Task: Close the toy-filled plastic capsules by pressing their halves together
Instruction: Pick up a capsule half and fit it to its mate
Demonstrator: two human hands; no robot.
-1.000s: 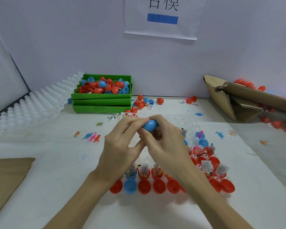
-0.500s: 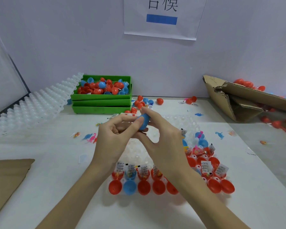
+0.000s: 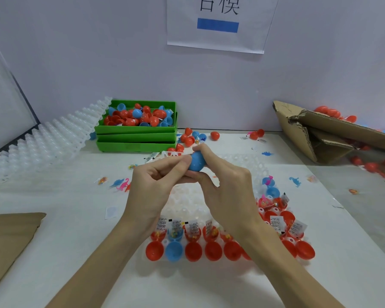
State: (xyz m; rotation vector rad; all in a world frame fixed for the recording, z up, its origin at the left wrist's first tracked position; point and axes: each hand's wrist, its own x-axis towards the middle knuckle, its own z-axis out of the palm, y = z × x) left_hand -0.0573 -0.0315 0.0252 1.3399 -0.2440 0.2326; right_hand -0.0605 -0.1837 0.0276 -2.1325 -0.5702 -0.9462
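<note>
A blue capsule [image 3: 196, 161] is held above the table between both hands. My left hand [image 3: 158, 185] pinches its left end with thumb and forefinger. My right hand [image 3: 225, 185] curls around its right side from above and below. Below the hands lies a clear plastic tray [image 3: 187, 198] with open red and blue capsule halves [image 3: 212, 251] in its near rows, several holding small toys and paper slips. More filled halves [image 3: 276, 218] sit on the tray's right side.
Stacked green bins [image 3: 138, 138] full of red and blue capsule halves stand at the back. White moulded trays [image 3: 42, 141] lean at the left. A torn cardboard box [image 3: 316, 134] lies at the right, flat cardboard [image 3: 7, 236] at the near left. Loose capsules and small toys litter the white sheet.
Both hands have risen and moved slightly away from me with the blue capsule. The capsule has turned between the fingers and now shows more of its rounded side.
</note>
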